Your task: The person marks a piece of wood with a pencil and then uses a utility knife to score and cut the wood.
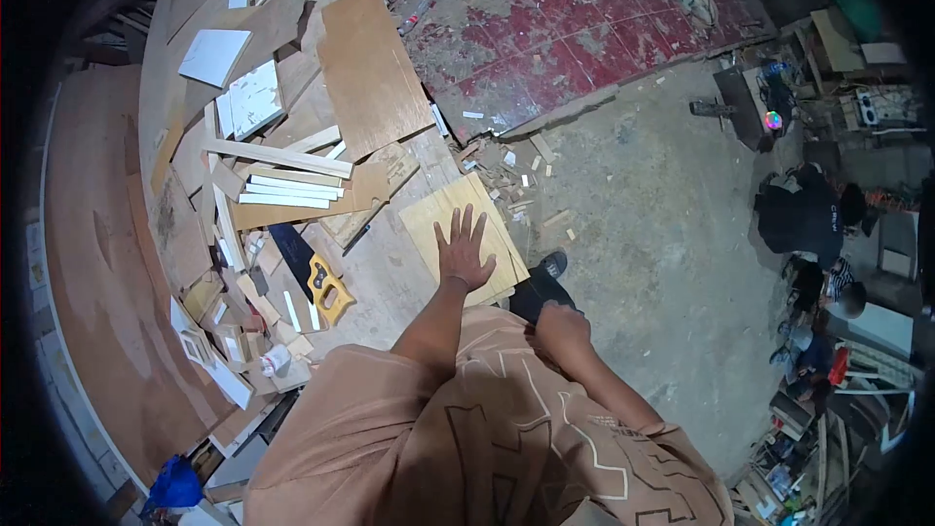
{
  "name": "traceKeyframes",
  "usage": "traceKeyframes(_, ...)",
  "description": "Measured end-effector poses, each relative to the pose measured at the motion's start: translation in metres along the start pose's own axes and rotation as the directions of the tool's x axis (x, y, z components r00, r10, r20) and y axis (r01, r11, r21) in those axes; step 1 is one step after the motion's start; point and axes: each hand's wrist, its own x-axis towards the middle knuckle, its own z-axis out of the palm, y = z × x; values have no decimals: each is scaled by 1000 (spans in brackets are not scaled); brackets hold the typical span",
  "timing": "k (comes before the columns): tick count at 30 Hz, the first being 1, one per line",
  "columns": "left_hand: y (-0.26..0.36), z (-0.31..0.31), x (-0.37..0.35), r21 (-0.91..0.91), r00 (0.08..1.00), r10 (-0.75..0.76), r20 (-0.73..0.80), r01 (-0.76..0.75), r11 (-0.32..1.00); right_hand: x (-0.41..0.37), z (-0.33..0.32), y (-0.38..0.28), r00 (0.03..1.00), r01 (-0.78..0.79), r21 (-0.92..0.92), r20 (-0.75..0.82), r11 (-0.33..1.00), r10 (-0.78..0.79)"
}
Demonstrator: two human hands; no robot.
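A pale plywood board [425, 222] lies flat on the worktable [392, 278] near its edge, its long axis running from 11 to 5 o'clock, with twelve at the top of the view. The left hand [463, 251] rests palm down on it, fingers spread wide and pointing toward 12, gripping nothing. The right hand [562, 328] is curled just off the board's 5 o'clock end, so the board lies toward its 10 o'clock; whether it holds anything I cannot tell. The left hand is nearer the board's middle. From the left hand, a yellow-handled saw [333, 298] lies between 8 and 9 o'clock, white strips [287, 202] toward 10, and a brown sheet [375, 68] toward 11. Farther out, at 3 o'clock, a person in dark clothing [801, 219] is across the floor [643, 224].
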Motion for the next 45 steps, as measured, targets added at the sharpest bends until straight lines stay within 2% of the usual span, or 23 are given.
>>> traceKeyframes(1,1,1,0,24,999,-37,-6,38,999,7,1,-2,998,-30,-1,47,1000,30)
traceKeyframes(5,5,7,3,19,997,-83,-7,83,996,28,-11,-22,986,11,-76,165,997,2)
traceKeyframes(8,4,4,3,70,997,-79,20,77,995,79,27,-18,992,3,-93,128,996,9)
traceKeyframes(10,4,4,5,-10,998,-48,-41,48,999,119,62,-8,995,-63,-47,69,997,66)
traceKeyframes(11,5,6,6,-10,998,-49,-43,48,999,122,69,-4,996,-62,-48,66,997,65)
traceKeyframes(13,3,9,7,-40,996,-65,-67,63,997,112,81,4,995,-93,105,-23,990,96)
traceKeyframes(14,2,9,7,-40,996,-67,-65,65,997,101,83,11,995,-93,104,-21,990,95)
traceKeyframes(17,8,7,9,-52,990,-101,-103,96,994,47,49,24,999,-51,85,12,995,50)
traceKeyframes(19,8,4,7,-41,991,-112,-76,109,993,22,20,19,983,-7,-49,183,999,16)
traceKeyframes(22,8,5,8,-26,990,-114,-77,113,993,54,24,15,981,-29,13,192,1000,26)
traceKeyframes(24,7,6,8,-18,990,-112,-82,111,994,113,75,23,969,167,-82,199,983,-148)
traceKeyframes(25,7,7,8,-15,990,-107,-88,106,994,128,89,19,968,169,-80,202,982,-150)
traceKeyframes(27,9,9,8,-24,990,-116,-80,115,993,147,105,8,999,-35,140,-11,990,37)
traceKeyframes(30,6,10,9,-28,988,-133,-76,131,991,97,79,13,994,-102,196,45,975,95)
traceKeyframes(32,8,11,9,-31,986,-142,-83,140,990,60,76,40,989,41,56,141,998,-49)
traceKeyframes(36,8,10,7,-21,986,-139,-96,138,990,31,35,30,986,-22,34,168,999,15)
traceKeyframes(38,8,7,9,-17,984,-142,-111,141,990,53,27,7,999,-46,145,-2,988,47)
traceKeyframes(40,9,5,8,-9,986,-150,-70,150,989,111,78,18,996,92,82,15,992,-93)
traceKeyframes(41,11,7,6,-9,987,-146,-65,146,989,119,89,15,996,87,85,17,993,-88)
traceKeyframes(43,9,9,8,27,983,-160,-88,163,986,127,95,-1,984,-69,198,-150,978,100)
traceKeyframes(45,8,11,8,21,981,-172,-94,174,984,103,90,8,982,-72,221,-152,973,107)
